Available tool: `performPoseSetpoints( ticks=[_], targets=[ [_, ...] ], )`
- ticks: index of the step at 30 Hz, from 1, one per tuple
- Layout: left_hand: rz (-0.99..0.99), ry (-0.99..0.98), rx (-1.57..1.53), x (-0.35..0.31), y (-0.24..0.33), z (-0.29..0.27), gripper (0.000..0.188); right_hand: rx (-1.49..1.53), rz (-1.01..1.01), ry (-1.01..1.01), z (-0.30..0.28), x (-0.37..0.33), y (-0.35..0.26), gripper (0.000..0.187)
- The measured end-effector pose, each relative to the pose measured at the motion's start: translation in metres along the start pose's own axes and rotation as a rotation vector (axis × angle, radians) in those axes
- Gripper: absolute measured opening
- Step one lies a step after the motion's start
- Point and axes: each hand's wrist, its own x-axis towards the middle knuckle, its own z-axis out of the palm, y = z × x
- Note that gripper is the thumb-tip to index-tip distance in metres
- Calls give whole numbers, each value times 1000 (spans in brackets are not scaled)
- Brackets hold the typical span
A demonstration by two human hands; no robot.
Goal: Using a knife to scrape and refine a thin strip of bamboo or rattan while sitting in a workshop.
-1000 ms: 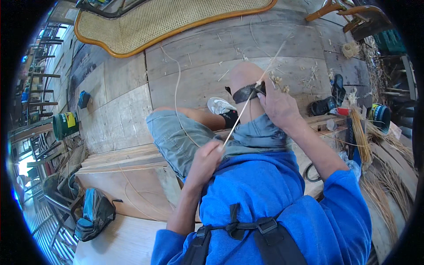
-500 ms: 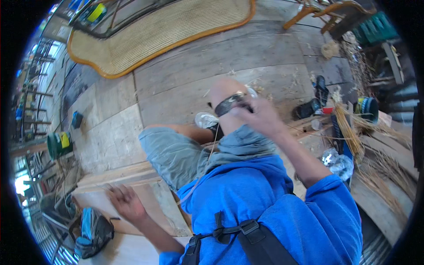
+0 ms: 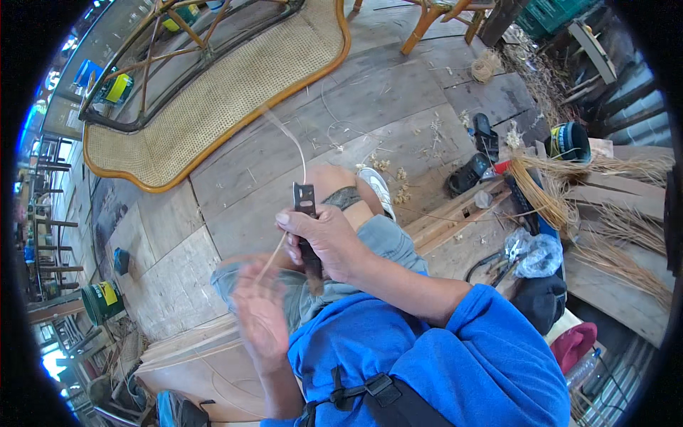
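Observation:
My right hand (image 3: 333, 240) is closed over my lap around a dark flat tool with a slotted metal end (image 3: 304, 198) and a brown lower end. A thin pale cane strip (image 3: 272, 257) runs by its thumb, and a length of strip arcs up past the tool's top end. My left hand (image 3: 262, 317) is just below and to the left, palm partly showing. Motion smears its fingers, so whether they grip the strip's lower end cannot be made out. A dark band (image 3: 341, 198) circles my leg near the knee, behind the right hand.
A settee with a woven cane seat (image 3: 213, 99) stands at the far left. Shavings (image 3: 402, 188) litter the plank floor. To the right are black sandals (image 3: 466, 173), a bundle of cane strips (image 3: 541, 192), a plastic bag (image 3: 542, 256) and a dark bucket (image 3: 571, 142).
My right hand has come from my knee back over my lap, with the slotted tool now plain to see. The left hand has swung in from the far left toward it. The view has shifted.

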Motion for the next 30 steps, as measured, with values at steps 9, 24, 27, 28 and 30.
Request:
performPoseSetpoints(
  ticks=[9,24,27,28,30],
  targets=[
    [340,-226,1254,-14,22,-7,39,-97,119,-51,-13,6,22,18],
    [-503,-164,-198,47,-2,-33,19,-6,-1080,47,-129,-84,-201,17],
    [-415,-223,-310,46,17,-20,18,-80,-1137,186,-168,-82,-238,14],
    [-391,-223,-237,45,20,-13,18,-203,-1012,433,-182,-66,-245,14],
    [-439,-272,211,50,11,3,24,-710,-761,650,-243,-29,-223,15]
  ],
)
